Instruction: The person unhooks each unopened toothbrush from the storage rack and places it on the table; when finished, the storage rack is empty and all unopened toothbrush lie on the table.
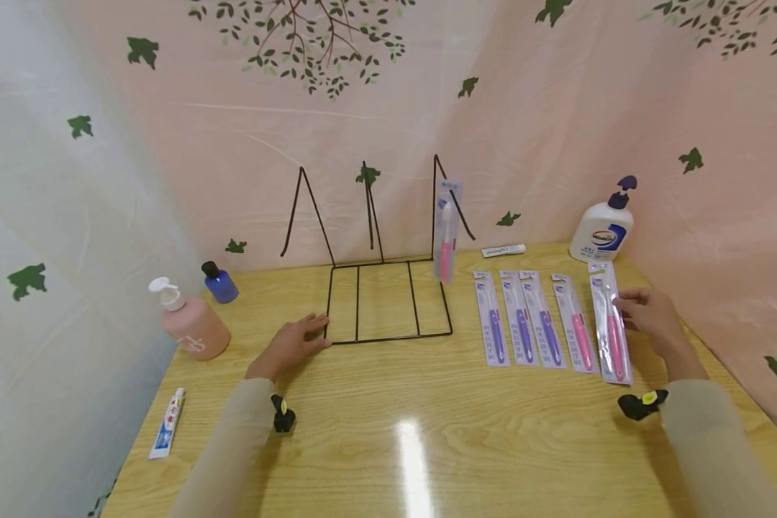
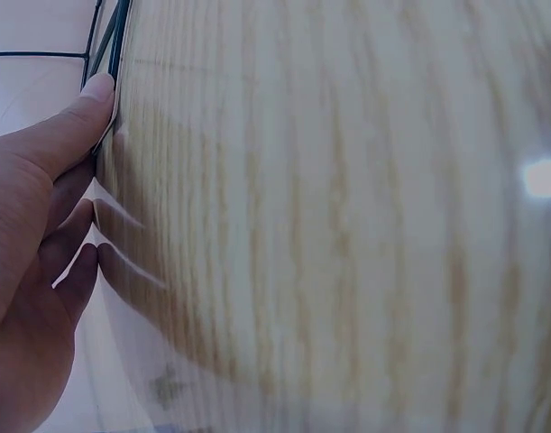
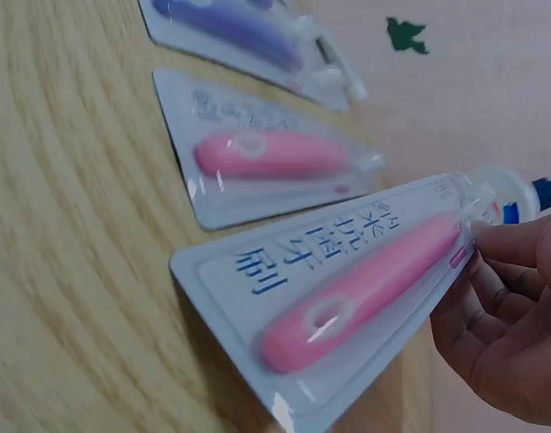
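Observation:
My right hand (image 1: 652, 316) pinches the right edge of a packaged pink toothbrush (image 1: 615, 334) between thumb and fingers. The right wrist view shows this pack (image 3: 347, 289) tilted, its near end raised off the table. To its left lies another packaged pink toothbrush (image 1: 581, 338), then three purple ones, the closest being a packaged purple toothbrush (image 1: 545, 334). A black wire rack (image 1: 388, 338) stands at the middle back, with a packaged pink toothbrush (image 1: 445, 252) upright at its right end. My left hand (image 1: 291, 344) holds the rack's front left corner, thumb against the wire (image 2: 113, 81).
A pink pump bottle (image 1: 197, 327) and a small blue bottle (image 1: 221, 284) stand at left, above a toothpaste tube (image 1: 167, 424). At the back right are a white pump bottle (image 1: 598, 234) and a small white tube (image 1: 503, 250). A patterned curtain (image 1: 524, 129) hangs behind.

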`<state>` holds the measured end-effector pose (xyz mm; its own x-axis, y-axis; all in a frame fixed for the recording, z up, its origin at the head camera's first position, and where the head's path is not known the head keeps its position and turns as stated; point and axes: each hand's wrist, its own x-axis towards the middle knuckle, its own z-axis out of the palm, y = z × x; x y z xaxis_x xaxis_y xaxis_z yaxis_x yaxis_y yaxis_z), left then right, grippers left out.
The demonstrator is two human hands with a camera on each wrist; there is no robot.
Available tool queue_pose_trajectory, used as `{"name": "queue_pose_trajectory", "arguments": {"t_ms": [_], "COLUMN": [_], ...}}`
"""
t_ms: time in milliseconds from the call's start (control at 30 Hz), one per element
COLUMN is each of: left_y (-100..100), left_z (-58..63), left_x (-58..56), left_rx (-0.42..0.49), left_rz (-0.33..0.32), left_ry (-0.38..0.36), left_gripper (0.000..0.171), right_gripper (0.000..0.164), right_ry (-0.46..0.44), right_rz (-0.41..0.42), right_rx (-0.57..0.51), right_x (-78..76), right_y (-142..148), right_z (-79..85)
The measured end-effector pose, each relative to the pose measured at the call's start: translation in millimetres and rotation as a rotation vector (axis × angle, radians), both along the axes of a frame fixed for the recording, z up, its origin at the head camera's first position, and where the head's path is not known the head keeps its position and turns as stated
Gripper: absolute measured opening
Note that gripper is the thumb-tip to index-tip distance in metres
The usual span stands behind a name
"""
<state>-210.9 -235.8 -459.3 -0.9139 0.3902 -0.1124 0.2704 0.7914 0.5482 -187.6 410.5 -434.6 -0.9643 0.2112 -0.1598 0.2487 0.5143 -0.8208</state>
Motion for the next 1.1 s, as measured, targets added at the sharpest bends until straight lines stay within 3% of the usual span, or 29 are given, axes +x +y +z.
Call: {"name": "queue_pose_trajectory", "arguments": {"t_ms": [133,367,667,867,1100], "left_y": [1,2,1,0,1], "left_z": [-0.1,-0.5,0.0,-1.1,0.9], "left_x": [-0.5,-2.6,-4.4,-4.2,-1.7], "left_rx": [-0.002,-0.012,-0.010,-0.026,-0.030], "left_rz": [-0.004,0.000,0.005,0.013,0.009], "left_ry": [0.001,-0.006,-0.007,-0.007,-0.010], "left_gripper": [0.061,0.062,0.062,0.062,0.061], "right_gripper": [0.061,0.055,0.052,0.056,0.056], "right_ry": [-0.077,-0.124,-0.179,-0.083,0.189], "right_rz": [-0.012,0.001,0.002,0.020,0.044], "right_rx": [0.008,0.112,0.120,0.199,0.210], "right_x": [-6.2,-16.6,-15.8,-9.5,-12.3], "right_y": [7,14,15,1,-42], "right_z": [-7.8,-22.4,-20.9,-7.5,19.2]}}
